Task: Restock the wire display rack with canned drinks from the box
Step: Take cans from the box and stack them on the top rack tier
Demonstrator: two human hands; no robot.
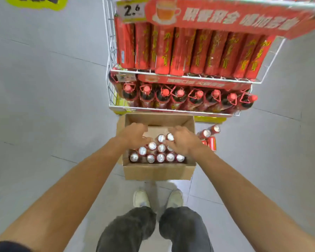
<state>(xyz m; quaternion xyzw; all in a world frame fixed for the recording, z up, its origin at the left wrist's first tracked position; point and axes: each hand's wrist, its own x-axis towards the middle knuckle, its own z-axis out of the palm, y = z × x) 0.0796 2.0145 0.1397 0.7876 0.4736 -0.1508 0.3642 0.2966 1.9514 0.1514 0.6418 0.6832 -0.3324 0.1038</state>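
An open cardboard box (158,171) stands on the floor in front of the wire display rack (109,51). Several red cans with silver tops (160,158) stand upright in the box's near half; its far half shows bare cardboard. My left hand (135,135) reaches into the box at the left, fingers curled down over the cans and hiding what lies under them. My right hand (184,140) lies over the can tops at the right, fingers spread, no can lifted. The rack's upper shelf holds tall red drinks (180,51).
The rack's lower shelf carries dark bottles with red caps (180,96). A few loose red cans (212,142) lie and stand on the floor right of the box. My shoes (141,198) are just behind the box. Grey tiled floor lies left and right.
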